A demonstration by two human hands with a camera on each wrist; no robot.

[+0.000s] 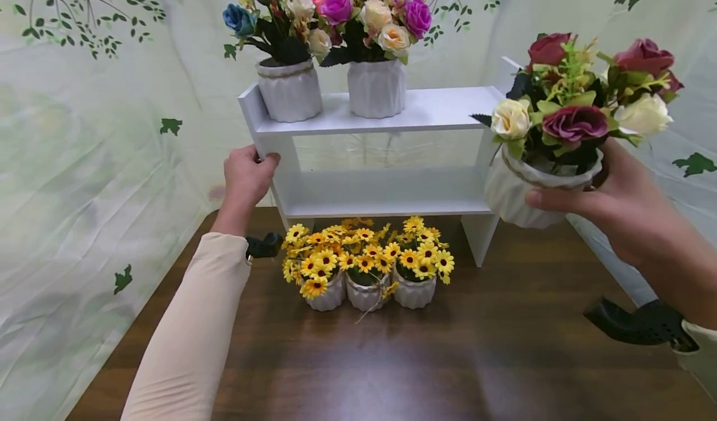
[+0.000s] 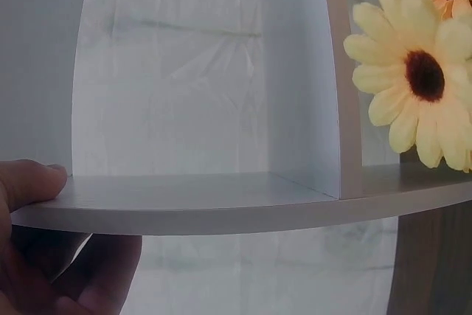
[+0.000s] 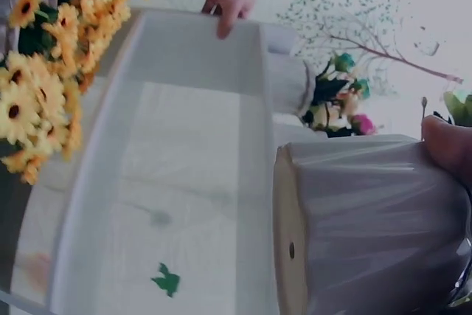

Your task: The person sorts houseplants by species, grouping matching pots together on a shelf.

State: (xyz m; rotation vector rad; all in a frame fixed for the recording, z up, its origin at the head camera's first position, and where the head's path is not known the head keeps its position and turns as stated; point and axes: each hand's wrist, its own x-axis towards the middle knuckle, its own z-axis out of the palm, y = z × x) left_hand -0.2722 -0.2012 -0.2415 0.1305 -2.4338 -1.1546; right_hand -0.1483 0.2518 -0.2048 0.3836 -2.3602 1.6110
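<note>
A white shelf (image 1: 392, 209) with two levels stands on the brown table. My left hand (image 1: 249, 178) grips its left side panel, the thumb in front and fingers behind; in the left wrist view, the thumb (image 2: 33, 182) and fingers clasp that panel's edge. My right hand (image 1: 633, 203) holds a white ribbed flowerpot (image 1: 515, 190) with dark red and cream roses (image 1: 577, 125), raised in front of the shelf's right end. In the right wrist view, the pot's underside with a small hole shows, and the thumb lies at its rim. The pot is apart from the table.
On the top level, to the left, stand a pot of blue and cream roses (image 1: 288, 91) and a pot of purple and cream roses (image 1: 376, 91). Three small pots of yellow daisies (image 1: 366, 262) stand in a row in front of the shelf's foot. Behind hangs a leaf-patterned curtain (image 1: 112, 159).
</note>
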